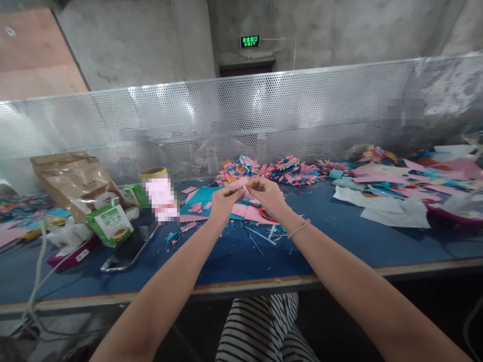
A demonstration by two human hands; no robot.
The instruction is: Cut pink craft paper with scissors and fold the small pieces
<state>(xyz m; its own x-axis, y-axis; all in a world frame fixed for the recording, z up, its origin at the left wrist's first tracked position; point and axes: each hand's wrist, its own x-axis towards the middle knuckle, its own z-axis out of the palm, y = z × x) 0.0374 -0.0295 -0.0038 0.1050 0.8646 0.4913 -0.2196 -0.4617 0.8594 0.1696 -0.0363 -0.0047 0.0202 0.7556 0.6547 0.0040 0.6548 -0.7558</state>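
My left hand (pixel 223 202) and my right hand (pixel 268 192) meet above the blue table, fingertips pinched on a small piece of pink paper (pixel 244 188) between them. Its exact shape is partly hidden by my fingers. Beneath my hands lie sheets of blue paper (pixel 206 195) and pink paper (pixel 252 213). A pair of scissors with red handles (pixel 267 216) rests on the sheets, just below my right hand. To the left of my left hand lies a small cut pink piece (pixel 195 207).
Pink, blue and orange paper bunches (pixel 294 171) sit behind my hands, before a perforated metal screen (pixel 264 115). A brown paper bag (pixel 75 183), a green-and-white box (pixel 110 222) and a phone (pixel 130 247) stand or lie at left. White sheets (pixel 396 211) and paper scraps cover the right.
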